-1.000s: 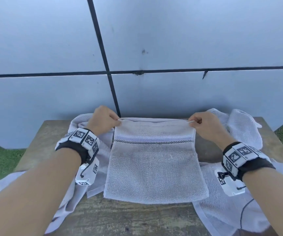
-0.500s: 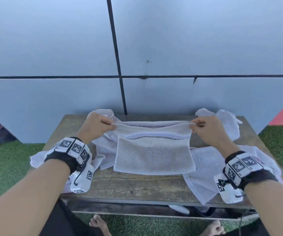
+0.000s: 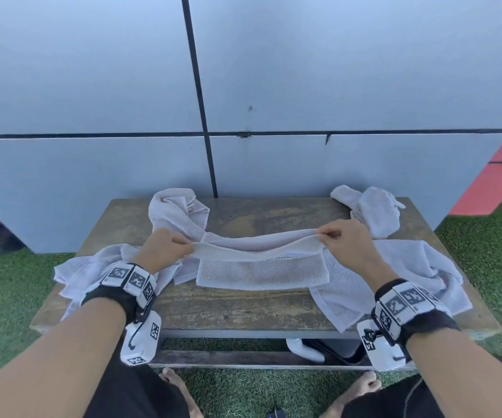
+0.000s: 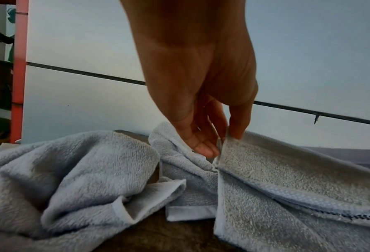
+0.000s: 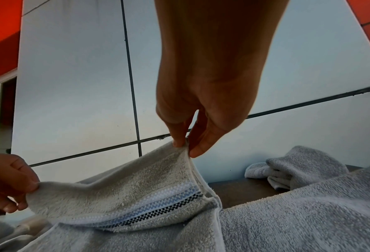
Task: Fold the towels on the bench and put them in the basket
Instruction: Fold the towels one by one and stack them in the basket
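The left hand (image 3: 165,251) and right hand (image 3: 345,241) each pinch one corner of the towel (image 3: 262,271). In the wrist views, thumb and fingers (image 4: 205,148) are pressed together on the hem at each end. The pinched edge is raised and sags between the hands. The rest of the towel lies on the worktop (image 3: 243,309), near its front, with the checked band (image 5: 158,211) just under the raised edge.

Unfolded towels lie on both sides: a left towel (image 3: 92,273), a right towel (image 3: 400,267), and a bunched towel (image 3: 373,206) at the back right corner. The basket is not in view.

Step in hand, as judged: bringing the held edge over to make the next fold.

Risks:
- Slipped corner. The pinch covers only the hem; a sharp pull could free one end and skew the fold.
- Uneven fold. The sag in the middle can land creased if the edge is not drawn taut before it is laid down.
- Snagging. The lower layer touches the neighbouring towels on both sides; lifting could drag them toward the worktop edge, where parts already hang over.
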Demonstrator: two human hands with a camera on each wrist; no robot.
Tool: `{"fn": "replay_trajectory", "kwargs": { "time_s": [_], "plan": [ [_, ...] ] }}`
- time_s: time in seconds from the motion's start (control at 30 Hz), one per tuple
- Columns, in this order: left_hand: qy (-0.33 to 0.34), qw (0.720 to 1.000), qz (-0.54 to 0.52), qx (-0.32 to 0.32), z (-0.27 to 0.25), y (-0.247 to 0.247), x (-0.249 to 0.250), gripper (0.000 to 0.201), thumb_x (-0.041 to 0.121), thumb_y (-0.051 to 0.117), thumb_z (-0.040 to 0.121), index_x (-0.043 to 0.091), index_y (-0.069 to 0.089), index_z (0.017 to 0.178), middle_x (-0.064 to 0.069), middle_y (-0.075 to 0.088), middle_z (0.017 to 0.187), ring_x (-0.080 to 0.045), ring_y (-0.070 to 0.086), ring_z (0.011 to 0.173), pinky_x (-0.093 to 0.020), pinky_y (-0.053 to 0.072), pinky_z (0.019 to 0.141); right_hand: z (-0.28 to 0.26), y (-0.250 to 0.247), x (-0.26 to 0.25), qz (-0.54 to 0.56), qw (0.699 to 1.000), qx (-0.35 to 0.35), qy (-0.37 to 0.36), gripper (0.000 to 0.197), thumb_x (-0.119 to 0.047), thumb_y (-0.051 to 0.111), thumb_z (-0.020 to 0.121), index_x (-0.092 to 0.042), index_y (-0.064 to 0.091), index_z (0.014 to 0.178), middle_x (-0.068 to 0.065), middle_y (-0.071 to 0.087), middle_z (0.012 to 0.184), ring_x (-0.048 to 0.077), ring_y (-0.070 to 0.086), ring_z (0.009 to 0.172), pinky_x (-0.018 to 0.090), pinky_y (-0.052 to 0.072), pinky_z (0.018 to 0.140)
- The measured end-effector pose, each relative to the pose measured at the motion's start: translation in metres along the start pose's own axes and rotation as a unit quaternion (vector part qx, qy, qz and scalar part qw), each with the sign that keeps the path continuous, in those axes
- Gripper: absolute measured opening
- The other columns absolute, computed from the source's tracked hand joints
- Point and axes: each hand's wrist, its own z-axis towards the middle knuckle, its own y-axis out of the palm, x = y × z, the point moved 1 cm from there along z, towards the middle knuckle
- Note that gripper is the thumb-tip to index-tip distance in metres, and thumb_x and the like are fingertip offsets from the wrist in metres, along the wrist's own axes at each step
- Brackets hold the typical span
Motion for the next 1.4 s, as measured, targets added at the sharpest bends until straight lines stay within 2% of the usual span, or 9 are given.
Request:
{"fn": "replay_trajectory", "kwargs": {
  "time_s": [0.17, 0.3, 0.4, 0.63, 0.83, 0.97, 1.07, 1.27, 1.4],
  "plan": [
    [0.007, 0.999, -0.023, 0.022, -0.009, -0.004, 0.004, 0.008, 0.015, 0.074, 0.088, 0.013, 0.078, 0.081, 0.014, 0.064, 0.053, 0.003, 0.048, 0.038, -0.012, 0.038, 0.046, -0.004, -0.005, -0.002, 0.025, 0.999, 0.032, 0.025, 0.01, -0.01, 0.071, 0.087, -0.013, 0.08, 0.088, -0.005, 0.074, 0.078, 0.011, 0.069, 0.077, 0.028, 0.056, 0.074],
    [0.004, 0.997, -0.077, 0.033, -0.013, -0.008, 0.009, 0.011, 0.016, 0.077, 0.085, 0.008, 0.078, 0.078, -0.007, 0.067, 0.071, -0.008, 0.039, 0.04, -0.021, 0.04, 0.044, -0.002, -0.009, -0.001, 0.007, 0.998, 0.046, 0.038, 0.012, -0.007, 0.066, 0.089, -0.01, 0.077, 0.087, -0.005, 0.07, 0.075, 0.009, 0.062, 0.072, 0.021, 0.049, 0.066],
    [0.027, 0.994, -0.097, 0.039, -0.016, -0.013, 0.019, 0.003, 0.014, 0.078, 0.084, 0.014, 0.081, 0.084, -0.001, 0.076, 0.081, -0.002, 0.044, 0.037, -0.022, 0.04, 0.051, 0.003, -0.013, 0.0, 0.004, 0.997, 0.062, 0.055, 0.013, -0.006, 0.063, 0.091, -0.007, 0.076, 0.089, 0.0, 0.071, 0.081, 0.014, 0.062, 0.075, 0.022, 0.047, 0.064],
    [0.061, 0.997, -0.048, 0.006, -0.008, -0.012, 0.021, 0.008, 0.009, 0.078, 0.082, 0.013, 0.079, 0.076, 0.01, 0.072, 0.066, -0.001, 0.053, 0.053, -0.014, 0.041, 0.054, 0.005, -0.014, 0.004, 0.0, 0.996, 0.059, 0.073, 0.013, -0.006, 0.065, 0.091, -0.01, 0.076, 0.087, 0.001, 0.071, 0.081, 0.018, 0.065, 0.074, 0.02, 0.048, 0.058],
    [0.072, 0.992, 0.08, -0.063, -0.013, 0.032, -0.026, 0.045, 0.008, 0.071, 0.083, 0.012, 0.041, 0.051, -0.005, 0.034, 0.052, -0.015, 0.031, 0.051, -0.021, 0.031, 0.053, -0.017, 0.024, 0.032, -0.058, 0.993, -0.065, 0.085, 0.016, -0.006, 0.065, 0.088, -0.011, 0.079, 0.084, 0.003, 0.074, 0.089, 0.019, 0.067, 0.084, 0.031, 0.051, 0.073],
    [0.051, 0.987, 0.148, -0.038, -0.017, 0.062, -0.056, 0.03, 0.03, 0.074, 0.082, 0.013, 0.065, 0.059, 0.002, 0.059, 0.056, -0.013, 0.051, 0.053, -0.027, 0.048, 0.059, -0.035, 0.048, 0.049, -0.083, 0.986, -0.102, 0.105, 0.018, -0.007, 0.062, 0.09, -0.014, 0.076, 0.08, 0.002, 0.072, 0.082, 0.018, 0.066, 0.077, 0.032, 0.054, 0.069],
    [0.072, 0.988, 0.132, -0.022, -0.019, 0.066, -0.06, 0.03, 0.04, 0.073, 0.079, 0.016, 0.069, 0.061, 0.006, 0.058, 0.056, -0.006, 0.048, 0.051, -0.026, 0.044, 0.057, -0.038, 0.055, 0.063, -0.079, 0.986, -0.103, 0.108, 0.012, -0.013, 0.066, 0.091, -0.017, 0.076, 0.086, 0.0, 0.071, 0.084, 0.013, 0.065, 0.074, 0.021, 0.047, 0.059],
    [0.094, 0.984, 0.14, -0.051, -0.022, 0.065, -0.06, 0.012, 0.03, 0.08, 0.08, 0.019, 0.078, 0.076, 0.004, 0.068, 0.071, -0.014, 0.063, 0.07, -0.035, 0.055, 0.071, -0.035, 0.059, 0.072, -0.084, 0.987, -0.099, 0.096, 0.005, -0.021, 0.073, 0.089, -0.018, 0.077, 0.087, -0.002, 0.07, 0.087, 0.011, 0.064, 0.078, 0.018, 0.042, 0.061],
    [0.11, 0.989, 0.095, -0.032, -0.023, 0.066, -0.06, 0.009, 0.031, 0.081, 0.08, 0.022, 0.081, 0.083, 0.008, 0.072, 0.075, -0.009, 0.065, 0.071, -0.025, 0.054, 0.07, -0.036, 0.059, 0.073, -0.09, 0.987, -0.101, 0.092, 0.007, -0.022, 0.072, 0.089, -0.02, 0.077, 0.084, -0.003, 0.07, 0.086, 0.011, 0.064, 0.081, 0.023, 0.044, 0.068]
  ]
}}
